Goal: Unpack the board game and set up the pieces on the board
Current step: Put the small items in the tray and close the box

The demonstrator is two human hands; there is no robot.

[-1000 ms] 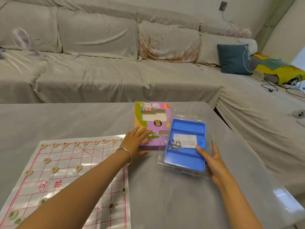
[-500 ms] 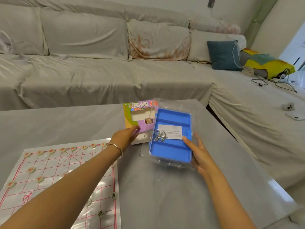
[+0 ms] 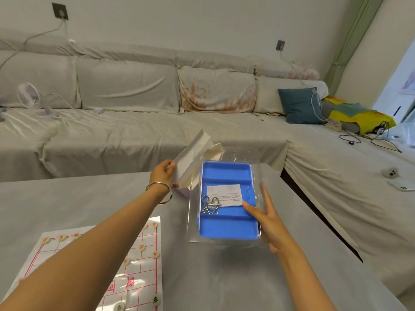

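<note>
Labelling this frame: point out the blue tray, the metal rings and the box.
blue tray [image 3: 226, 227], head view, bottom compartment.
metal rings [image 3: 212, 205], head view, cluster's middle.
box [image 3: 190, 156], head view, pale side.

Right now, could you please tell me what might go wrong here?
The right hand only touches the blue tray with straight fingers, so a nudge could slide it and spill the metal rings. The left hand holds the box tilted above the table; lowering that arm might scatter pieces on the board.

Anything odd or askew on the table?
Yes. The blue tray holds only tangled metal rings and a card, all in its middle compartment; the other compartments are bare. The left hand holds the box tilted, far end raised.
</note>
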